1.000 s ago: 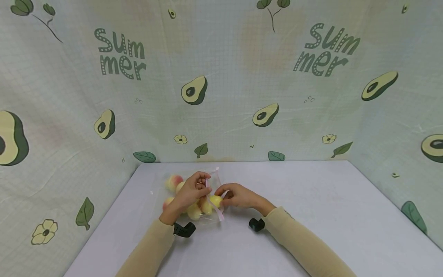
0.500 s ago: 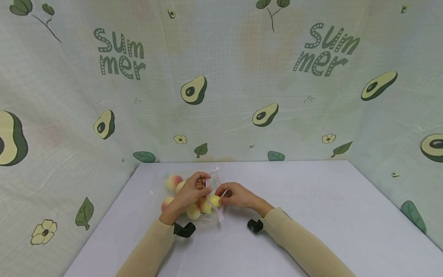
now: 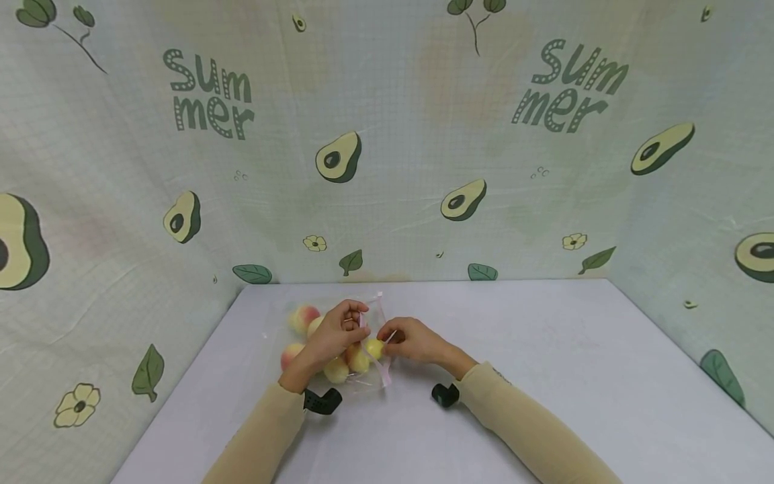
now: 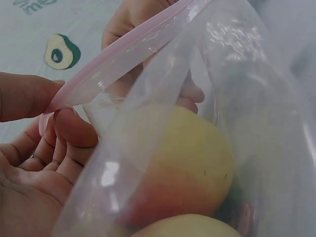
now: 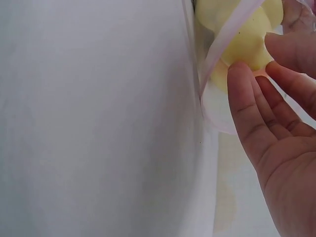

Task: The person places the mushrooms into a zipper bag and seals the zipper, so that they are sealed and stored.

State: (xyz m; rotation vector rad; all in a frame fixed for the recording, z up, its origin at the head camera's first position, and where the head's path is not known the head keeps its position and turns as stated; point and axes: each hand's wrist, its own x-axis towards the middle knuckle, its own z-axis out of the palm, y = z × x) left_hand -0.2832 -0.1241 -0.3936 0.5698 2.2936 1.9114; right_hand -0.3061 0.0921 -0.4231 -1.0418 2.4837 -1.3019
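My left hand (image 3: 329,339) pinches the pink zip edge (image 4: 81,81) of a clear plastic zip bag (image 4: 266,118) between thumb and forefinger. The bag lies on its side, its mouth towards the right. Inside are several yellow-and-red peaches (image 4: 187,163). At the mouth is a yellow lemon (image 3: 374,348), within the zip strip. My right hand (image 3: 414,341) holds the lemon's outer end with its fingertips; in the right wrist view, thumb and fingers stand around its pointed tip. The left wrist view shows part of the right hand behind the zip edge.
The bag rests on a white table (image 3: 514,349), towards its left side. A cloth (image 3: 393,134) printed with avocados hangs behind and at both sides. Each wrist wears a black camera mount (image 3: 323,401).
The lemon has shifted slightly left, deeper into the bag's mouth, and the right fingers cover less of it. My left hand keeps its hold on the zip edge without moving.
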